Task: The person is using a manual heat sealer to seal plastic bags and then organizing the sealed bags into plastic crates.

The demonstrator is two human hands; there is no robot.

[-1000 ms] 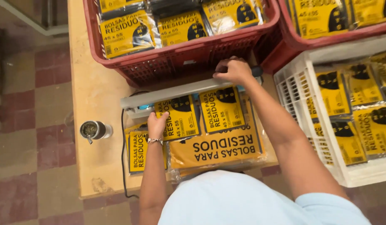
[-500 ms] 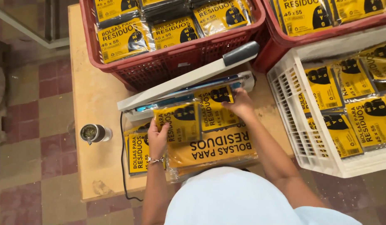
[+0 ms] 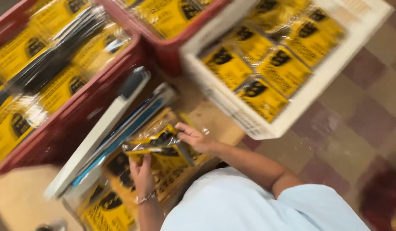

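The view is tilted and blurred. Both my hands hold one yellow-and-black bag packet (image 3: pixel 157 142) in clear wrap, lifted just above the sealer bed. My left hand (image 3: pixel 141 171), with a bracelet at the wrist, grips its near lower edge. My right hand (image 3: pixel 195 137) pinches its right end. The white heat sealer (image 3: pixel 101 132) has its arm raised, with a blue strip along the bar. More yellow packets (image 3: pixel 108 209) lie flat beneath and beside my hands.
A red crate (image 3: pixel 95 102) full of yellow packets stands at the left, a second red crate (image 3: pixel 172 42) behind it. A white crate (image 3: pixel 270 124) with packets in rows sits at the right, overhanging the wooden table (image 3: pixel 18 201). Tiled floor (image 3: pixel 356 115) lies beyond.
The sealer arm went from pressed down to raised. My right hand left the arm and took hold of the packet, which is now lifted. My head swung and tilted the view.
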